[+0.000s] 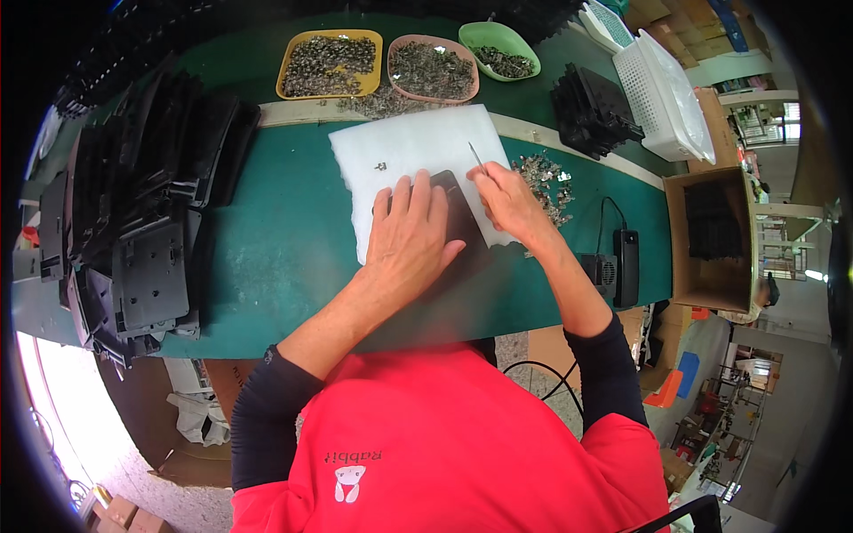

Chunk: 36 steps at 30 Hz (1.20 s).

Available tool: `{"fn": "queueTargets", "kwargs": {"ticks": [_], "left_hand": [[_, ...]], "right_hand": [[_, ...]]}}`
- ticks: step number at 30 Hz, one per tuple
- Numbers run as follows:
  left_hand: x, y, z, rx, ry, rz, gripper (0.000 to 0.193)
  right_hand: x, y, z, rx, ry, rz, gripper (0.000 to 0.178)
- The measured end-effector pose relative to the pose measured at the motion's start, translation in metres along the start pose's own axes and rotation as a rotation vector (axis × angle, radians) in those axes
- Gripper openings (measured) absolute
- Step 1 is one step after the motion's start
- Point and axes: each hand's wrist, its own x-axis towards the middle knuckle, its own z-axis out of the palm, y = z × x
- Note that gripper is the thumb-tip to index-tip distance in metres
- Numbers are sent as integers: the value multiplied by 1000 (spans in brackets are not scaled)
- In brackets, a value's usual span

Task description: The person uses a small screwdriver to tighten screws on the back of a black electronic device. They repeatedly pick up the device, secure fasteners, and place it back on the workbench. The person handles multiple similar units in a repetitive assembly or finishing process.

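My left hand (404, 226) lies flat with fingers stretched over a flat black plastic panel (467, 226), pressing on its left side. The panel rests on a white foam sheet (418, 142) and reaches past the sheet's near edge. My right hand (514, 202) is closed around a slim pointed metal tool (475, 154), its tip pointing up and away; whether it is a pair of tweezers I cannot tell. One small metal piece (380, 166) sits alone on the foam, beyond my left fingertips. To the right of my right hand lies a loose heap of small metal parts (546, 186).
Yellow (377, 87), pink (474, 89) and green (533, 64) trays of small metal parts stand at the back. Black plastic panels (151, 266) are stacked high on the left, with more (595, 111) at back right. A white basket (644, 98), black device (626, 266) and cardboard box (711, 289) are on the right.
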Motion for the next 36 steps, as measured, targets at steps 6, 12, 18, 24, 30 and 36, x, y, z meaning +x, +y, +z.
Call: {"fn": "queueTargets", "kwargs": {"ticks": [6,12,18,24,30,36], "left_hand": [[-17,2,-10,37,12,-41,72],[-16,3,-11,70,-34,-37,72],[-13,5,-14,101,-59,-56,72],[-13,5,-13,109,-71,-52,71],[-14,7,-9,127,-32,-40,69],[-12,10,-12,149,-54,-51,68]], "right_hand": [[-50,-19,19,-588,-36,-152,35],[-48,-10,37,-723,44,-228,42],[-49,-10,40,-727,66,-222,43],[-47,-17,37,-781,-61,-111,50],[-48,-36,43,-847,-117,-44,42],[-39,-48,24,-813,-142,-134,39]]}}
